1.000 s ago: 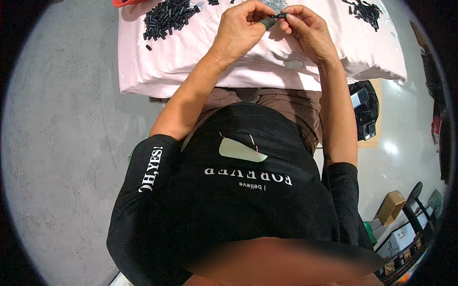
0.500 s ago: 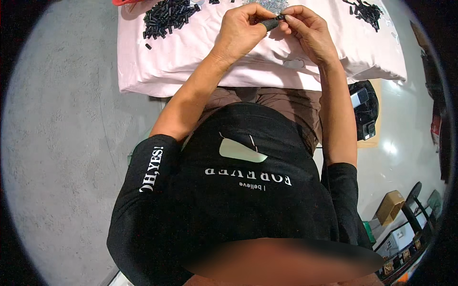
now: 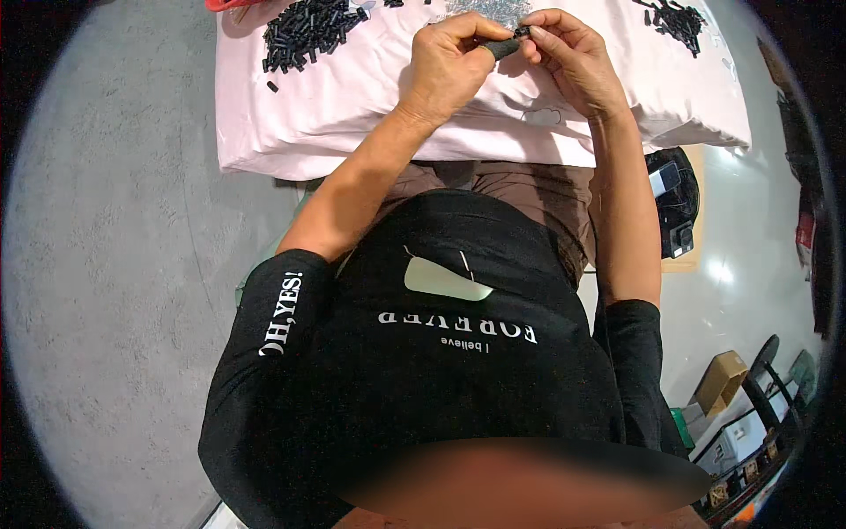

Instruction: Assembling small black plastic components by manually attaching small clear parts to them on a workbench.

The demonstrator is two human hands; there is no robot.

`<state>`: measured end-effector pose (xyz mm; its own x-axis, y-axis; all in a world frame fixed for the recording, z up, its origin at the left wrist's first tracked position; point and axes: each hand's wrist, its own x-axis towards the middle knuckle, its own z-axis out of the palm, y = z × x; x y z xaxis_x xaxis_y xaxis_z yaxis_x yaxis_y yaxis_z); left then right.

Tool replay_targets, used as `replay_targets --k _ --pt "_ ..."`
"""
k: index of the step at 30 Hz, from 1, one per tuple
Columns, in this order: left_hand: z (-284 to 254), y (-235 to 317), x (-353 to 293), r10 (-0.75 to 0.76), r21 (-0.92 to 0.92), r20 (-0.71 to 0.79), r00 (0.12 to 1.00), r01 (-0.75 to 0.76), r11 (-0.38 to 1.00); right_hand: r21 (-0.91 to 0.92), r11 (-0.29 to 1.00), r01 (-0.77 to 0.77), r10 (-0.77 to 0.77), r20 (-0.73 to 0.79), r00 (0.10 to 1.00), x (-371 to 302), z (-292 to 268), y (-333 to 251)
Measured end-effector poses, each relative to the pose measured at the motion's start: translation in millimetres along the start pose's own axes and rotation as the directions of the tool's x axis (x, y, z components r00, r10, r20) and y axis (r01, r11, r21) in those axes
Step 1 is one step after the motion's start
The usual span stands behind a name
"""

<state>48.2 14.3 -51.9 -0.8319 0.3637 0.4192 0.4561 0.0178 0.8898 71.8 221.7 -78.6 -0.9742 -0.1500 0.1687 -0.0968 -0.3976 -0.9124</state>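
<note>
Over the near-middle of the pink cloth, my left hand (image 3: 448, 72) and my right hand (image 3: 583, 69) meet fingertip to fingertip. Pinched between them is a small black piece (image 3: 522, 32), mostly covered by the fingers. A dark finger cot (image 3: 501, 48) covers a digit of my left hand. Just beyond the fingers lies a heap of small clear pieces (image 3: 493, 11), partly hidden by the hands. To the left is a large pile of short black cylindrical pieces (image 3: 308, 33), with one loose piece (image 3: 272, 86) nearer me. A smaller pile of black pieces (image 3: 679, 28) lies to the right.
The pink cloth (image 3: 300, 132) covers the work surface and hangs at its near edge. A red container (image 3: 227, 4) shows at the far left corner. Right of my legs, a black bag (image 3: 677, 207) holds a phone-like device (image 3: 665, 179). A cardboard box (image 3: 724, 381) stands at lower right.
The fingers of both hands have shifted slightly around the small black piece, the left index finger bending a little nearer me. The piles look the same.
</note>
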Motion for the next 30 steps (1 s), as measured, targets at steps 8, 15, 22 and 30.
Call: replay_targets --k 8,15,22,30 --pt "0.9 -2.6 2.1 -0.126 -0.123 0.005 0.992 0.126 0.984 -0.043 0.999 0.015 -0.015 -0.002 1.000 -0.6 3.5 -0.6" --pt "2.7 -3.8 1.3 -0.113 -0.105 0.026 0.993 0.116 0.988 -0.037 0.999 0.010 -0.010 0.008 1.000 -1.5 1.7 0.4" --pt "2.6 5.2 2.3 -0.053 -0.008 0.028 0.998 0.053 0.999 -0.013 1.000 -0.011 0.011 -0.024 1.000 -3.3 4.8 -3.0" --pt "5.9 41.7 13.5 -0.296 0.133 0.120 0.947 0.280 0.951 -0.015 1.000 -0.013 0.013 -0.042 0.999 -3.8 2.0 -0.6"
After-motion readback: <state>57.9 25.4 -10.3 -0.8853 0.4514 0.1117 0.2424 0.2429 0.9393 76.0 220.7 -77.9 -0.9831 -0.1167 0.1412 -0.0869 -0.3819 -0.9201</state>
